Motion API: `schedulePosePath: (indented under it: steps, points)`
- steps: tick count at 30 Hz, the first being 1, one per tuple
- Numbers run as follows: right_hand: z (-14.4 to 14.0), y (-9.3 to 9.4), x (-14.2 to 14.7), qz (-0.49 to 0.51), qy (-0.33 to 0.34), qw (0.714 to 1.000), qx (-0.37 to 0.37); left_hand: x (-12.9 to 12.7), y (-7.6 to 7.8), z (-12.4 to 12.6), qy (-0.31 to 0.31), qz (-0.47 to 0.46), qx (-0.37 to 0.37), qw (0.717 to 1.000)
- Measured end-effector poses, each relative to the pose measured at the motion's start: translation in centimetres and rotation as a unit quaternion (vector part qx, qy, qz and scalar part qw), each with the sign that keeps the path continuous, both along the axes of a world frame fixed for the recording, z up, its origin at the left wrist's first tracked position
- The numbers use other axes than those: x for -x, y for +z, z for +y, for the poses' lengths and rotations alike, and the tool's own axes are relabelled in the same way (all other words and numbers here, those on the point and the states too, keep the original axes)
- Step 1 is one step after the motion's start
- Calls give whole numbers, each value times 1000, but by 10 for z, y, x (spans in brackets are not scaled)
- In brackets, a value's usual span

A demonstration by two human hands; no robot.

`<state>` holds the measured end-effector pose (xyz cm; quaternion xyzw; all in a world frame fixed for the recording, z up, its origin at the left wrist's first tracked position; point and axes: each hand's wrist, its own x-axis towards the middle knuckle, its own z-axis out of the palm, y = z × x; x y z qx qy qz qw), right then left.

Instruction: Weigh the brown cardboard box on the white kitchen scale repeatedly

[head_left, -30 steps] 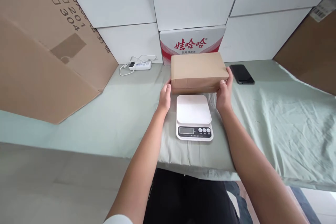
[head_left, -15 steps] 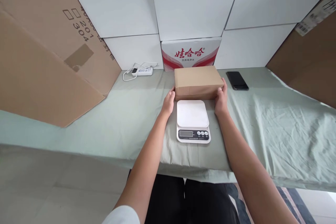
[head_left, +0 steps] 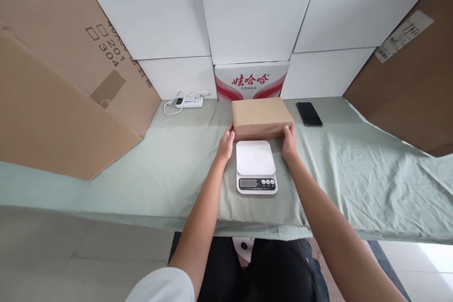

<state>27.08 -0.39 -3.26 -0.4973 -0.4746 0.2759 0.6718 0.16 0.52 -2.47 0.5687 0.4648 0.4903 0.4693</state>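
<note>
Both ends of the brown box (head_left: 262, 112) are taken: the left hand (head_left: 225, 145) grips the left end, the right hand (head_left: 289, 142) clasps the right, thumb against the near face! The box is just beyond the white scale (head_left: 255, 159), on the near side of the red-and-white carton (head_left: 251, 80); whether it bears fully on the table (head_left: 191, 160), I can't tell. Over to the right lies a phone (head_left: 309, 114). Flat cardboard walls, so probably stiff and hardly slippery; contents hidden, so weight and fragility stay open. Best hold, I'd say: low on both short ends, palms flat, even pressure.
</note>
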Motion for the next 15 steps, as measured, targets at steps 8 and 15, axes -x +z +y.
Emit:
schedulePosePath:
  steps: [8,15]
  points:
    - [-6,-3,-4,-21,-14,999,19,0,0,-3,-9,7,5,1000]
    - [-4,-11,-8,-30,-19,999,21,-2,3,-6,-7,-4,11,1000]
